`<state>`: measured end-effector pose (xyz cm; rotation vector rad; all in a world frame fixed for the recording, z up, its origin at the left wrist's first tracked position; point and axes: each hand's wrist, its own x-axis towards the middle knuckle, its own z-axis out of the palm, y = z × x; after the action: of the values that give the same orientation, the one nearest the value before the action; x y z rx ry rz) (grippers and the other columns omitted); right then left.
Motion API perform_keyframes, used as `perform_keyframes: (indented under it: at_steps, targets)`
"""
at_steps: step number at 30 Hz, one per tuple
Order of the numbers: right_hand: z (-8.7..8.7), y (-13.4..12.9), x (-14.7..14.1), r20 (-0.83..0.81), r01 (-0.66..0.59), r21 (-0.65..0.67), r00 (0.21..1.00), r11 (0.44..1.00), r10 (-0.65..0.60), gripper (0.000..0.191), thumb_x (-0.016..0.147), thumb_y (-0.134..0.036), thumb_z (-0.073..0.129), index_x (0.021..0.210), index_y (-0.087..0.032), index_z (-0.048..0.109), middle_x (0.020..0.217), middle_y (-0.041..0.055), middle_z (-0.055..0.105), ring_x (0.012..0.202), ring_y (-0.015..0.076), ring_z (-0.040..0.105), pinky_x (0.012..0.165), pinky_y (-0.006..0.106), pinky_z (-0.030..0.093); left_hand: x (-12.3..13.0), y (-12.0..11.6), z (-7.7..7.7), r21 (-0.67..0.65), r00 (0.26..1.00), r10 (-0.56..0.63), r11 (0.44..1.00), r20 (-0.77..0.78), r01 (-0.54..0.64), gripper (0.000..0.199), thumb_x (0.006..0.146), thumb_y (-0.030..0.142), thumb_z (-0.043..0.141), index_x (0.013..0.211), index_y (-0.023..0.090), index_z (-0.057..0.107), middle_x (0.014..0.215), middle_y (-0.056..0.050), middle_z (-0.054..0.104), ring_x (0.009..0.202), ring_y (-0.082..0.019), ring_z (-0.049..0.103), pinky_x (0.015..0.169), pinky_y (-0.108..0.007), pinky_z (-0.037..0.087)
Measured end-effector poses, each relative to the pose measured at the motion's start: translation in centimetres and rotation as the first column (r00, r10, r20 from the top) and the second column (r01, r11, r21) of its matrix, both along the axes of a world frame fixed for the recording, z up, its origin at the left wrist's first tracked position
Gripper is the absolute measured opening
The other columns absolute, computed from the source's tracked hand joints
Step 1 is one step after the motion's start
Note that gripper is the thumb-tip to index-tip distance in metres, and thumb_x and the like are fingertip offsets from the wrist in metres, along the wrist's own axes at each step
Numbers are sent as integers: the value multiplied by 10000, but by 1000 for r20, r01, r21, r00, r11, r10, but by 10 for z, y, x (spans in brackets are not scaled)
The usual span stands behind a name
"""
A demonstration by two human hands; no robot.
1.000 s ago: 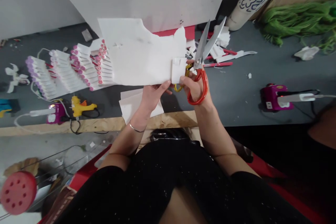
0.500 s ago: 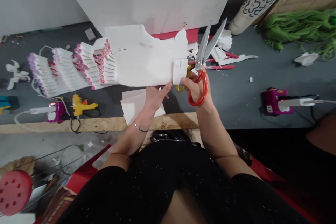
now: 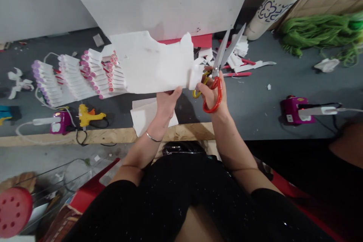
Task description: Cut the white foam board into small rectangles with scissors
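My left hand point(image 3: 166, 104) grips the lower edge of a large white sheet point(image 3: 159, 66), thumb on top and fingers hidden underneath. The sheet has a curved cut-out along its far edge. In my right hand point(image 3: 210, 97) are scissors point(image 3: 217, 72) with one red and one yellow handle loop, blades apart and pointing away from me. The same hand pinches a small white piece point(image 3: 194, 77) between thumb and fingers, at the sheet's right edge. Left of the sheet lie rows of white strips point(image 3: 76, 77) with pink and purple tips, partly overlapped by it.
Loose white sheets point(image 3: 144, 115) lie near the table's front edge. A yellow glue gun point(image 3: 90, 115) and purple box point(image 3: 61, 121) are at left; another purple box point(image 3: 296, 111), green yarn point(image 3: 306, 32) and a bottle point(image 3: 269, 9) are at right. White scraps point(image 3: 241, 47) lie behind the scissors.
The large sheet has shifted slightly left with my left hand. The small white piece has tilted and moved off the sheet's corner towards its right edge. The scissors stay apart.
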<state>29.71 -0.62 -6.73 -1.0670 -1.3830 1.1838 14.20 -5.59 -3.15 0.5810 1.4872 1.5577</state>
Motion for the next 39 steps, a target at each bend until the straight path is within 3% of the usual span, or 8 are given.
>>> perform_keyframes:
  at_steps: [4,8,10,12,15,17,24,39]
  targets:
    - [-7,8,11,172,102,52,979,993,-110,546,967,-617,668,1398,-320,515,1075,79,723,984,275,757,884,509,656,-3,11,9,-62,997,73,995,-24,-74,392,826,124,867,590,223,570,581,13,586,613,-136,546,583,-270,479]
    - [7,-4,23,302,199,100,927,975,-220,649,918,-792,635,1294,-272,537,1075,108,735,931,269,749,879,482,622,-4,17,16,-39,996,94,995,9,-94,535,903,100,768,483,226,461,501,44,445,509,-92,349,496,-254,323]
    - [17,-15,30,377,118,65,917,991,-134,702,884,-834,659,1277,-262,558,1075,106,752,890,256,734,834,446,601,-3,20,17,-10,995,97,995,22,-96,525,919,114,760,497,225,468,521,40,459,516,-97,358,513,-265,326]
    - [27,-26,36,415,-48,-38,908,998,59,719,864,-862,673,1247,-259,588,1017,77,763,824,233,708,772,402,572,-2,22,17,22,995,98,995,26,-98,512,921,129,764,513,227,471,544,36,478,527,-103,386,541,-281,344]
    - [34,-37,35,343,-279,-167,883,946,321,709,882,-884,638,1207,-254,617,905,37,741,751,204,657,697,353,523,2,26,17,38,995,95,995,16,-96,481,904,186,791,535,233,487,574,29,513,552,-113,448,583,-301,393]
    - [35,-41,29,271,-349,-197,879,916,393,696,898,-889,614,1190,-258,624,843,13,700,717,190,617,668,339,493,6,28,17,30,995,97,995,7,-97,452,888,230,802,551,238,501,592,24,535,572,-122,482,594,-308,415]
    - [33,-44,6,247,-295,-196,908,935,338,631,904,-851,639,1121,-260,607,715,-56,530,642,151,489,635,316,382,17,28,17,-21,994,111,994,20,-110,356,860,229,790,597,237,550,621,20,574,598,-129,514,601,-306,452]
    - [37,-49,-2,413,-179,-116,886,977,211,567,927,-819,627,1079,-275,587,658,-43,547,599,160,505,611,318,406,24,25,13,-69,997,83,994,6,-82,379,887,317,799,617,241,544,634,8,600,603,-130,545,569,-296,478]
